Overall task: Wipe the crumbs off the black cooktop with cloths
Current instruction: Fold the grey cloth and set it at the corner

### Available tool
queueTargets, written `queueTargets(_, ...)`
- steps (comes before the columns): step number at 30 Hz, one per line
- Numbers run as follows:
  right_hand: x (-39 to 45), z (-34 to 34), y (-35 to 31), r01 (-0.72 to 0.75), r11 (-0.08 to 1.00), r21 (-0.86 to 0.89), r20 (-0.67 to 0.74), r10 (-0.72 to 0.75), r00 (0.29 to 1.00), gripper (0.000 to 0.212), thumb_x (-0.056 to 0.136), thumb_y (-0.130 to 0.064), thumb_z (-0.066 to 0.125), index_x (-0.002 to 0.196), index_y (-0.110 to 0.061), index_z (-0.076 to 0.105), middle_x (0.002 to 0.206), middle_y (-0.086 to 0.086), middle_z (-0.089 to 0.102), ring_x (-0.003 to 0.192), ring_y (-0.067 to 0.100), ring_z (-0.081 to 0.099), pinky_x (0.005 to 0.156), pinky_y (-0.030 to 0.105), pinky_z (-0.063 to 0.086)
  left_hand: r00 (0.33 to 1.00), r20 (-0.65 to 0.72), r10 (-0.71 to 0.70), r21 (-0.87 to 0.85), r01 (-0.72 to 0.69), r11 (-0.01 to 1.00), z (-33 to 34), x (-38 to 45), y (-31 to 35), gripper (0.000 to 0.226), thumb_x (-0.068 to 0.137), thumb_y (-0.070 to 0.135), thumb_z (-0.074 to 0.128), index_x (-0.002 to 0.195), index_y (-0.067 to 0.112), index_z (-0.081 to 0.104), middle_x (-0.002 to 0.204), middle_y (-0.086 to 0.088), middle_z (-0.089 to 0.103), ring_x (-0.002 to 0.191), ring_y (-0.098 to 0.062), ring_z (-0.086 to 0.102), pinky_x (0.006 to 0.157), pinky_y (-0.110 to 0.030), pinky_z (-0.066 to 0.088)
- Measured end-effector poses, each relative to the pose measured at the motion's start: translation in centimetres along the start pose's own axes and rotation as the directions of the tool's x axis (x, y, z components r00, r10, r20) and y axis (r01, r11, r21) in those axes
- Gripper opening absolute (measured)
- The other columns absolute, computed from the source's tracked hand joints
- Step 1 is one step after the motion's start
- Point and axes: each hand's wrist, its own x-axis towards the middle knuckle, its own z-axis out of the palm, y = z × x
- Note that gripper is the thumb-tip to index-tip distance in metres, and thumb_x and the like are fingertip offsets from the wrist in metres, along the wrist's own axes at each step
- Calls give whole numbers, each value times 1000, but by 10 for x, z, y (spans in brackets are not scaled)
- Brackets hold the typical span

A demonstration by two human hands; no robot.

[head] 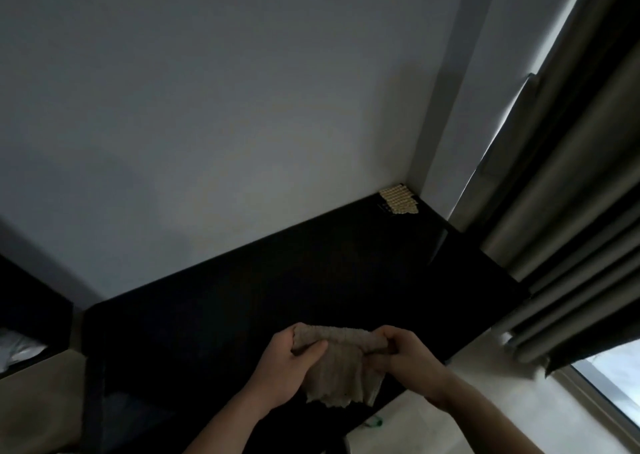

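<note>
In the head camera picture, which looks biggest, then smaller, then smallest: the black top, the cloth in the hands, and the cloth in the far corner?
1. Black top, by far the biggest.
2. Held cloth.
3. Corner cloth, which looks smallest, but it lies farther from the camera, so the two cloths may really be alike.

Beige cloth (341, 367), black cooktop (277, 280)

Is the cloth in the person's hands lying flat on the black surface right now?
No, the left hand and right hand grip the beige cloth by its top edge, and it hangs down between them above the black cooktop.
</note>
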Motion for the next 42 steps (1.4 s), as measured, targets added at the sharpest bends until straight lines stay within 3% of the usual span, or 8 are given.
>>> queueTargets(5, 39, -35, -8, -35, 980, 196, -75, 50, 996, 23, 93, -4, 76, 115, -5, 68, 105, 11, 79, 93, 21, 77, 86, 36, 63, 999, -49, -2, -41, 0, 999, 17, 59, 4, 14, 99, 24, 65, 106, 19, 75, 104, 3, 79, 99, -9, 75, 79, -20, 59)
queueTargets(15, 123, -98, -1, -12, 997, 75, -259, 31, 965, 25, 94, -6, 77, 115, -17, 68, 109, 6, 79, 103, 20, 78, 83, 31, 65, 987, -106, -117, -158, 100, 982, 52, 163, 8, 16, 95, 13, 68, 106, 23, 75, 101, 6, 80, 96, -9, 76, 83, -28, 61)
queueTargets(19, 162, -131, 11, -61, 998, 9, -263, 61, 963, 23, 94, -5, 77, 114, -15, 69, 105, 6, 79, 100, 21, 78, 81, 30, 66, 978, -126, -165, -127, 149, 981, 80, 203, -1, 24, 95, 13, 64, 110, 30, 71, 104, 9, 78, 98, -6, 75, 91, -34, 62)
queueTargets(24, 228, -187, 32, -106, 994, -36, -220, 96, 971, 31, 93, -9, 79, 122, -14, 67, 106, 3, 79, 97, 17, 78, 87, 35, 66, 950, -209, -230, -154, 201, 967, 123, 259, 1, 26, 91, 5, 67, 105, 26, 70, 100, 4, 79, 97, -11, 75, 77, -24, 60)
queueTargets(30, 305, -286, 49, -145, 987, -69, -170, 131, 977, 32, 93, -13, 79, 121, -19, 65, 108, 0, 76, 98, 16, 75, 91, 40, 64, 910, -239, -338, -173, 303, 937, 193, 357, 29, 25, 88, 3, 67, 102, 24, 67, 102, -3, 76, 95, -21, 75, 83, -44, 64)
queueTargets(34, 354, -356, 44, -148, 986, -81, -198, 130, 972, 31, 93, -15, 79, 118, -25, 64, 111, 2, 73, 103, 22, 72, 95, 42, 60, 916, -202, -346, -223, 301, 927, 231, 429, 64, 29, 85, 15, 79, 109, 23, 66, 107, -3, 75, 95, -19, 75, 75, -32, 64)
queueTargets(38, 397, -406, 33, -118, 975, -186, -224, 75, 972, 39, 94, -7, 75, 131, -15, 67, 113, 7, 72, 108, 26, 70, 98, 39, 57, 921, -174, -347, -210, 310, 927, 253, 487, 85, 32, 84, 27, 80, 111, 28, 64, 112, 0, 73, 100, -18, 72, 80, -29, 63)
queueTargets(42, 439, -439, 44, -111, 902, -416, -204, 26, 979, 32, 94, -10, 73, 125, -5, 72, 117, 16, 77, 112, 31, 73, 102, 41, 56, 910, -177, -374, -42, 373, 927, 256, 520, 78, 51, 90, 16, 68, 139, 16, 54, 122, 3, 64, 108, -15, 64, 88, -26, 57)
